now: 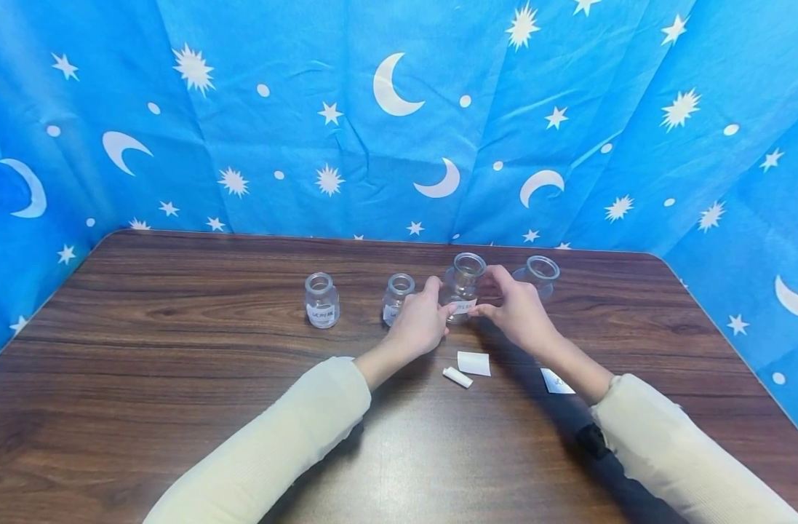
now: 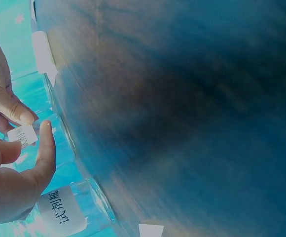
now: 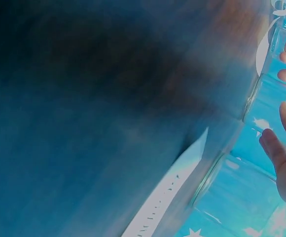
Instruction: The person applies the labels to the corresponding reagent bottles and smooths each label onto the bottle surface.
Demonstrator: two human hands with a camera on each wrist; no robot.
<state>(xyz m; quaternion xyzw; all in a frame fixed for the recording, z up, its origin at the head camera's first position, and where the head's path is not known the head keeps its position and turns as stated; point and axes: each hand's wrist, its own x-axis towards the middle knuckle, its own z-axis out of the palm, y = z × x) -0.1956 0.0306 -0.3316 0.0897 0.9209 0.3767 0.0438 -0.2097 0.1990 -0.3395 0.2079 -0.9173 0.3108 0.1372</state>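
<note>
A wide-mouthed clear glass jar stands on the table between the two hands. A white label with dark writing lies across its front. My left hand holds the jar from the left, its thumb at the label's left end. From the right, my right hand grips the same jar, thumb on the label's other end. In the left wrist view both thumbs meet the label. Right behind my left hand is a smaller labelled jar, partly hidden.
Farther left stands another small labelled jar. A wide jar sits behind the right hand. In front lie a white paper piece, a small white rolled strip and a written label. A dark object is by the right sleeve.
</note>
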